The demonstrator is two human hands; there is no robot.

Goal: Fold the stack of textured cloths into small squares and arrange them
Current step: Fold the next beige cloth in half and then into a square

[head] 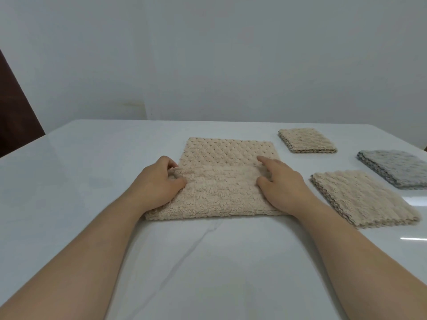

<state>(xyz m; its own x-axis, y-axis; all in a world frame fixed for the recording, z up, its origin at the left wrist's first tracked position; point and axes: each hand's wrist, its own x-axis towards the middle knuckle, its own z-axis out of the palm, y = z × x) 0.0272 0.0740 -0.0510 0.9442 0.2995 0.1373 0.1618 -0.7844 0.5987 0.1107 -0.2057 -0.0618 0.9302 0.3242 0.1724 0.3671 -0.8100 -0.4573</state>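
Beige cloth was found lying flat on the white table, directly in front of the person. Its near portion was turned over onto the far portion, so that a fleecy side faced up nearest the person and a scale-patterned face was exposed beyond the turned edge. The left hand gripped the left end of that edge, thumb and curled fingers pinching the fabric. The right hand held the right end, with the corner caught between thumb and extended index finger (the other fingers were hidden behind the hand and could not be assessed). Both wrists covered the cloth's near corners. Three folded pieces lay to the right of the cloth, all clear of it. A small beige square lay beyond its far right corner, and a larger beige square lay off its right side, nearer the person. A grey square lay farther right than both. Each showed layered, wavy edges. A pale wall stood behind the cloth, and a dark brown panel stood well to its left.
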